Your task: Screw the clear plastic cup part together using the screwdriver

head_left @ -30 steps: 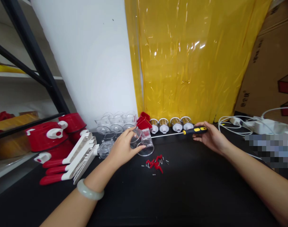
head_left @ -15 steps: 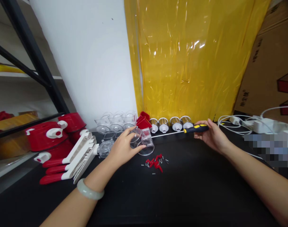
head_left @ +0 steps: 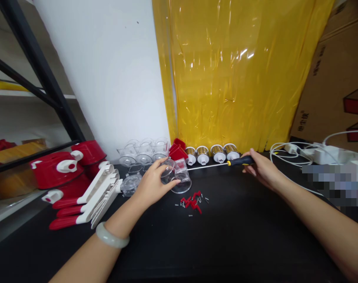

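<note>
My left hand (head_left: 157, 182) grips a clear plastic part (head_left: 181, 185) with a round, flared rim, lying on its side on the black table. Around the end of a black and yellow screwdriver (head_left: 240, 161), my right hand (head_left: 260, 169) is closed. The long shaft lies nearly level and its tip meets the right side of the clear part; the exact contact is too small to see. Just in front, small red plastic pieces (head_left: 193, 202) lie among several loose screws (head_left: 207, 199).
Behind stand several metal grating drums (head_left: 202, 155), red parts (head_left: 178, 149) and clear hoppers (head_left: 146, 151). White and red handles (head_left: 93, 196) and red housings (head_left: 57, 171) are at left. White cables (head_left: 291, 155) lie at right, before a cardboard box (head_left: 323, 86).
My right hand has shifted slightly left and its fingers now sit differently on the screwdriver's handle, which shows less yellow. My left hand and the clear part stay nearly still.
</note>
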A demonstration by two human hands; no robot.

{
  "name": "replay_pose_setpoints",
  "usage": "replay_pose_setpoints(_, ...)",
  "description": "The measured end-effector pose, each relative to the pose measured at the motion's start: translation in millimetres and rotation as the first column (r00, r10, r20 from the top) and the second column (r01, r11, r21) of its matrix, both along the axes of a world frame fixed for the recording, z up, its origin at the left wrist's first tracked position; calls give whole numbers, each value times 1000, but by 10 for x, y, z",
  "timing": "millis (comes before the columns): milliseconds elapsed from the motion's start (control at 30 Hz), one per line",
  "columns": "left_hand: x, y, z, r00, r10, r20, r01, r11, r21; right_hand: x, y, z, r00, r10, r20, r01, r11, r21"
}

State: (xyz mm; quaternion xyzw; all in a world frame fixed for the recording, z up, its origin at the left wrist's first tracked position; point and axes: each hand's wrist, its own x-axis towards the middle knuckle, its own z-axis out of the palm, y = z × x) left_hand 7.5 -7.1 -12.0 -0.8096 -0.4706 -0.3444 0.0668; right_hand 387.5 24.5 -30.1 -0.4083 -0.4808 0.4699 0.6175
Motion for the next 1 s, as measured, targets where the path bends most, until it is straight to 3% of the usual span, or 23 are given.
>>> replay_pose_setpoints(267, 13, -10, 12, 1000, -6, -7, 6, 1000, 14, 37, -43, 41, 990, 95, -103, -90, 994, 55)
replay_pose_setpoints(467, 17, -23, 26, 1000, -1, -18, 1, 1000, 8, 10, 1, -1, 1000, -14, 7, 14, 1000, 27)
replay_pose_setpoints(700, 20, -40, 30, 999, -16, -30, 16, 1000, 6, 48, -31, 28, 982, 94, -163, -90, 996, 28)
replay_pose_setpoints(900, 24, -45, 34, 999, -2, -42, 2, 1000, 6, 8, 21, -20, 999, -32, -13, 32, 999, 35)
replay_pose_setpoints(1000, 32, -50, 39, 999, -3, -51, 4, 1000, 21, 26, 10, -13, 997, -16, -75, 20, 998, 58)
